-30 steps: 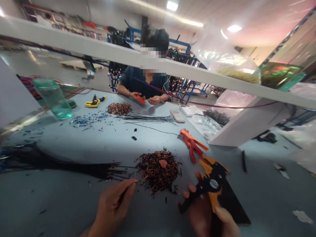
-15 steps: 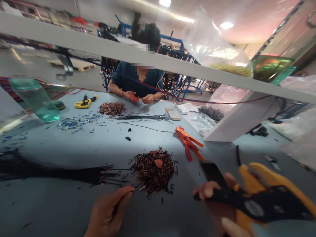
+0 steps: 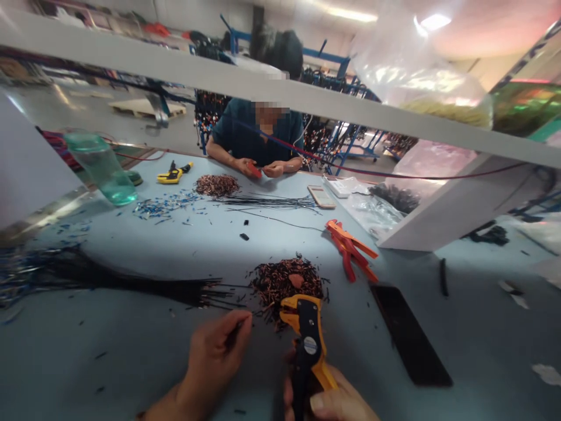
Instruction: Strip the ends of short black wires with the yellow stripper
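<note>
Your left hand (image 3: 214, 356) pinches a thin black wire (image 3: 234, 334) just beside the pile of copper-and-black stripped scraps (image 3: 287, 282), while your right hand (image 3: 326, 400) grips the yellow-and-black wire stripper (image 3: 307, 339). Hold the wire's end level and feed it squarely into the stripper's head before squeezing.

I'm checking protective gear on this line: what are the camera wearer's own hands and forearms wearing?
Nothing visible. The left hand and right hand are bare: no gloves, rings or watch show. The left forearm is uncovered to the frame edge; no sleeve appears.

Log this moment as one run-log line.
left hand: pinches thin black wire | right hand: grips yellow-and-black wire stripper | heap of brown wire offcuts: beyond stripper
</note>
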Action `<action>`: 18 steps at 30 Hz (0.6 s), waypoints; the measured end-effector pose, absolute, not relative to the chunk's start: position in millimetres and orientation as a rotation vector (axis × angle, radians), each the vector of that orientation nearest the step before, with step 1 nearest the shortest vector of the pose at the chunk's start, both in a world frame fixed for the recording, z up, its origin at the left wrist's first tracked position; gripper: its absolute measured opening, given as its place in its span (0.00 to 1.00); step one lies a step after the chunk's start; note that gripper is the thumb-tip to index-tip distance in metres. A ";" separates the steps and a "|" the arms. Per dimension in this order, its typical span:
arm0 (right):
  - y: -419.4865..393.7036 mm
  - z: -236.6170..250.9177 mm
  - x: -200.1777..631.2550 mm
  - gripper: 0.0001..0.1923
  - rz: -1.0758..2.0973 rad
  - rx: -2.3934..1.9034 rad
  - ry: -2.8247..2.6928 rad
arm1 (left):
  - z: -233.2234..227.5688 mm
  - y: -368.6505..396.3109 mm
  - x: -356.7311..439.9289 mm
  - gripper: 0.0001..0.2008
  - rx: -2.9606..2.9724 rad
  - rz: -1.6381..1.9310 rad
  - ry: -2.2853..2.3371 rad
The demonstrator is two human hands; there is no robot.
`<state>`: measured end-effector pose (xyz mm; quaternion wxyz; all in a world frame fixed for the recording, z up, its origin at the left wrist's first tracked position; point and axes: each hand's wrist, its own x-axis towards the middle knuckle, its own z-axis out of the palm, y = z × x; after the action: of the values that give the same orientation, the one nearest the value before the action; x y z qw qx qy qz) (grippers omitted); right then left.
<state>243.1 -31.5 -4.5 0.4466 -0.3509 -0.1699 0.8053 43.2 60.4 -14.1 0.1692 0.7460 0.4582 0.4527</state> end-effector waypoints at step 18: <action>-21.4 -6.2 251.0 0.33 1.056 -1.483 -1.929 | -10.3 53.1 46.6 0.10 1.887 1.157 1.070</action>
<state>251.0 -21.4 -6.2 0.2423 -0.5424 -0.7056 0.3862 46.6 53.1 -10.3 0.3348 0.7231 0.4102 0.4435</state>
